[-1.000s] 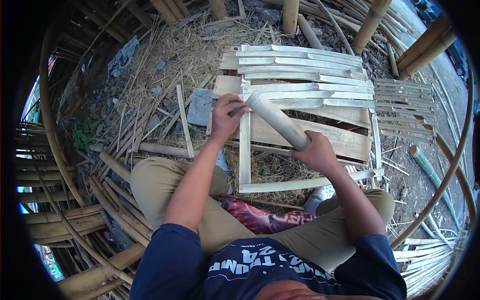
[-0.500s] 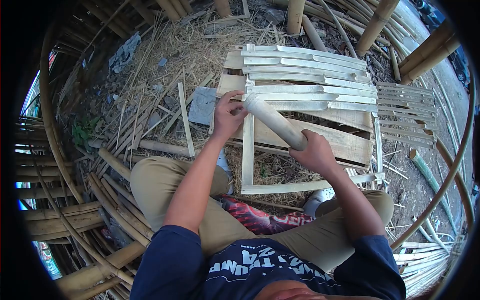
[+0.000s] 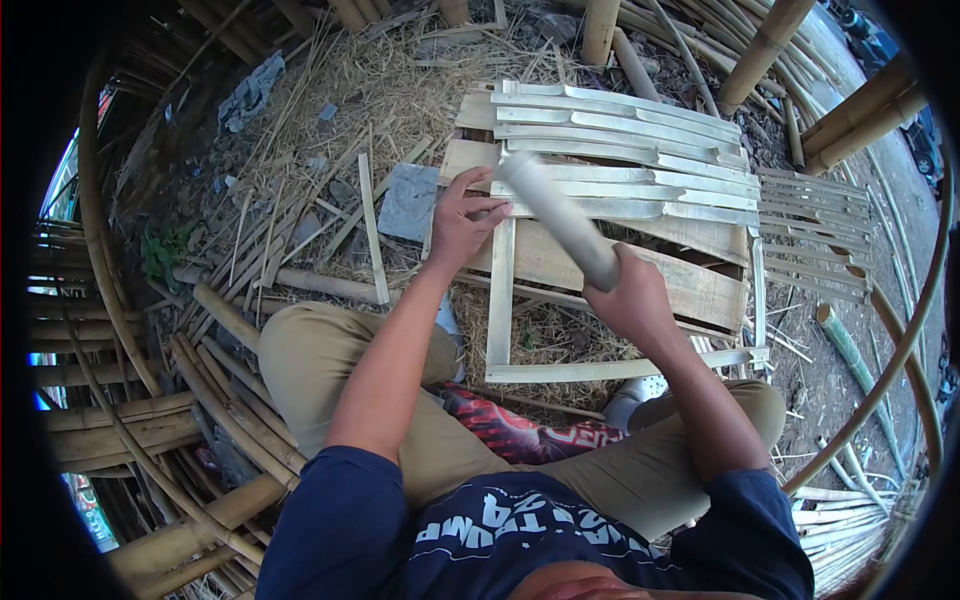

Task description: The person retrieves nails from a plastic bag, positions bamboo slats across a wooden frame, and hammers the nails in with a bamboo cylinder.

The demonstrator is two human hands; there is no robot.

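1. Right hand [image 3: 635,295]: closed around the near end of a thick bamboo tube [image 3: 565,225], above the right half of the frame [image 3: 500,300]. Grip firm, fingers wrapped round.
2. Tube tilts away and to the left. Its far end, blurred, is over the left ends of the nearest slats [image 3: 640,190]; contact with them cannot be told.
3. Left hand [image 3: 465,220]: at the frame's left edge, beside the end of the nearest slat. Thumb and index finger close together, a narrow gap at most; whether anything small is pinched between them, cannot tell.
4. Frame: pale bamboo rails along left, right and near edges. Slats run left to right across its far half, nodes showing; no slats between the nearest one and the near rail.
5. Wide boards [image 3: 660,275] under the frame, dark gaps between them, some ends jutting past its left edge.
6. Second slatted panel [image 3: 815,240] just beyond the frame's right edge, on the ground.
7. Grey block [image 3: 408,202] left of the boards; a loose strip [image 3: 373,230] lies on the ground to its left.
8. Person seated, legs bent, knees either side of the near rail. Red and black cloth [image 3: 530,432] between the legs.
9. Green pole [image 3: 860,355] on the ground, right side; bundled strips [image 3: 840,530] nearer the person.
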